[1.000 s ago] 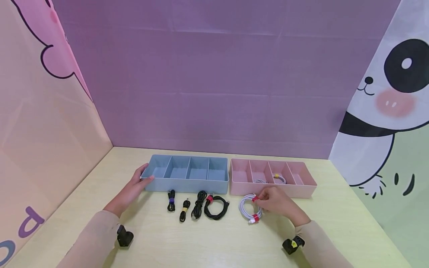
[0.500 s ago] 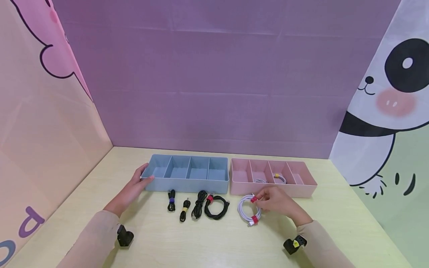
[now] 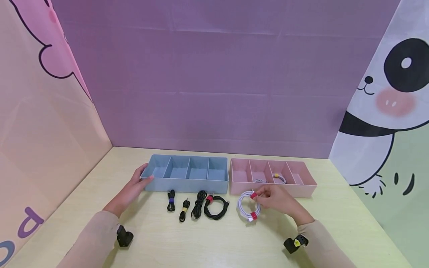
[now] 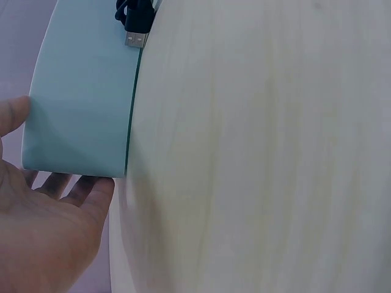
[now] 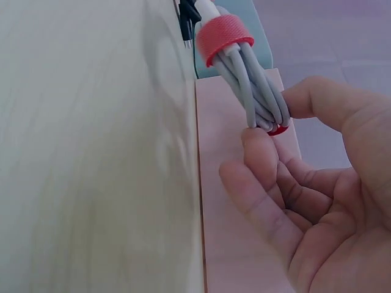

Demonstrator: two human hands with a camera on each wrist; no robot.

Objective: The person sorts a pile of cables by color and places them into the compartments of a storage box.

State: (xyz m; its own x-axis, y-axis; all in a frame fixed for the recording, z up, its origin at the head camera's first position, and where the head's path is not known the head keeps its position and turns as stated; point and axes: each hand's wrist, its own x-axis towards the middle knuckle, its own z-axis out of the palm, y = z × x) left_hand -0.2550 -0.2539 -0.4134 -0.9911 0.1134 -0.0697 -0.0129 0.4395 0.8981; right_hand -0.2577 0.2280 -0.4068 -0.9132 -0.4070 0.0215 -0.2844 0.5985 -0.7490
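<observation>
In the head view my right hand (image 3: 278, 201) pinches a coiled white cable (image 3: 246, 215) by its upper edge, in front of the pink divided box (image 3: 238, 189). Two red straps bind the coil. The right wrist view shows the coil (image 5: 247, 85) between thumb and index finger, held off the table, the other fingers loosely bent. At the left end of the blue divided box (image 3: 191, 185), my left hand (image 3: 134, 186) grips it, thumb at the rim and fingers against the end wall (image 4: 76, 162). The blue box's compartments hold nothing visible.
Several bundled black cables lie before the blue box: one with a purple tie (image 3: 171, 206), one with a yellow tie (image 3: 183, 216), one thicker bundle (image 3: 197, 208), and a red-strapped coil (image 3: 214, 217). Pale cables (image 3: 281, 179) sit in the pink box. A purple wall (image 3: 214, 93) stands behind.
My right hand has shifted the white cable slightly left and lifted it off the table; its shadow now shows apart. The left hand stays on the blue box.
</observation>
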